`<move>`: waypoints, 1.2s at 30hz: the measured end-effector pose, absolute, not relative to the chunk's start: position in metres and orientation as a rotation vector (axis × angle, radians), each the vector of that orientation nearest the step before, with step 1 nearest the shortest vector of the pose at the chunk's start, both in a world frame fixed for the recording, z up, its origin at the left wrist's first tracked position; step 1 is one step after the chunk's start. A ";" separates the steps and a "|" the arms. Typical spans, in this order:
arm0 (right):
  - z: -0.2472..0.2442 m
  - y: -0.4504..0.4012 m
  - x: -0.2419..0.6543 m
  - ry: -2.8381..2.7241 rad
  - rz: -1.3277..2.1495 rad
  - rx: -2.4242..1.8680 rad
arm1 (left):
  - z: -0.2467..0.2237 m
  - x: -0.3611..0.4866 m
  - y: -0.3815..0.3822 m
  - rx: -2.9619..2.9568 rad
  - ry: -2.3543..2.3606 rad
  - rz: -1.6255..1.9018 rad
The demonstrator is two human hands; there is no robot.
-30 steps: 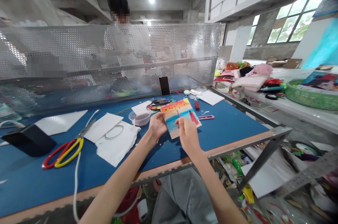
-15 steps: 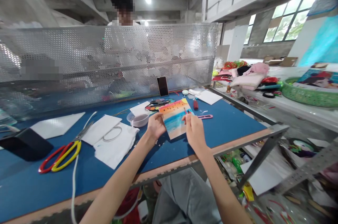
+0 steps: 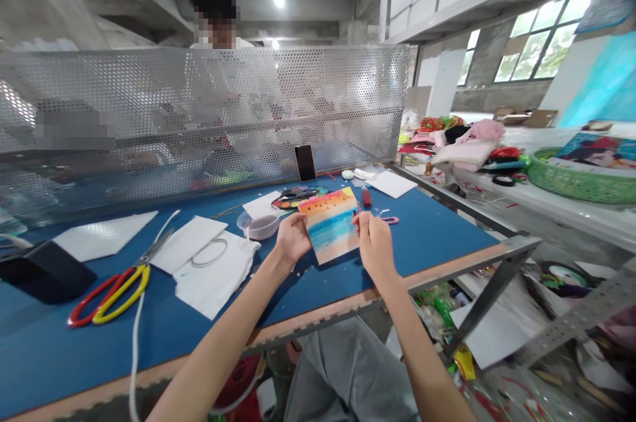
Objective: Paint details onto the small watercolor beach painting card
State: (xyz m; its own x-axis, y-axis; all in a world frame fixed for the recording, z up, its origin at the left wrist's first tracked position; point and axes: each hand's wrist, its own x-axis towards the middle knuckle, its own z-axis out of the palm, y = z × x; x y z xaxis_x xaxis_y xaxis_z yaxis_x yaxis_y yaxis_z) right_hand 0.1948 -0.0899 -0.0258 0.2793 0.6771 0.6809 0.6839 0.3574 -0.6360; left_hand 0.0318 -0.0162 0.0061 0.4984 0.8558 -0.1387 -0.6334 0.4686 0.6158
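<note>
A small painted picture [image 3: 328, 228], orange on top with blue below and small dark marks, is tilted above the blue table. My left hand [image 3: 294, 238] grips its left edge between thumb and fingers. At the picture's right edge, my right hand [image 3: 373, 240] is closed round a thin reddish tool, perhaps a brush, whose tip is too small to make out. Behind the picture lies a paint palette [image 3: 293, 197] with several colours. A bowl of cloudy liquid [image 3: 261, 226] stands just left of my left hand.
Scissors [image 3: 119, 289], white sheets [image 3: 191, 243] and a dark box [image 3: 44, 271] are on the left. A phone [image 3: 305, 163] leans at the perforated screen [image 3: 338, 104]; a person stands behind it. A red object [image 3: 366, 198] and a pink cutter [image 3: 390, 220] lie right.
My right hand has moved right, from over the picture to its right edge, with the tool. My left hand still holds the picture. The person behind the screen has shifted left.
</note>
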 end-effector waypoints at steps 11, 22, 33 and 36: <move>-0.022 -0.092 0.185 -1.404 0.030 -1.324 | 0.006 0.031 -0.016 0.541 0.469 0.939; -0.023 -0.092 0.192 -1.415 0.016 -1.305 | 0.006 0.031 -0.017 0.520 0.467 0.947; -0.022 -0.100 0.154 -1.525 0.090 -1.237 | 0.012 0.035 -0.024 0.547 0.460 0.972; -0.024 -0.101 0.150 -1.518 0.092 -1.254 | 0.011 0.035 -0.025 0.562 0.470 0.978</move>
State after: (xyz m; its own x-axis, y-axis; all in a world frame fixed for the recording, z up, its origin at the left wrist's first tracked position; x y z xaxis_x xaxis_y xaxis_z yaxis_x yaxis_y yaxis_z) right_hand 0.1504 -0.1007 -0.0242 0.1729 0.7236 0.6682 0.6378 0.4347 -0.6358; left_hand 0.0351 -0.0248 0.0113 0.4810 0.8686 -0.1194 -0.6358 0.4393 0.6347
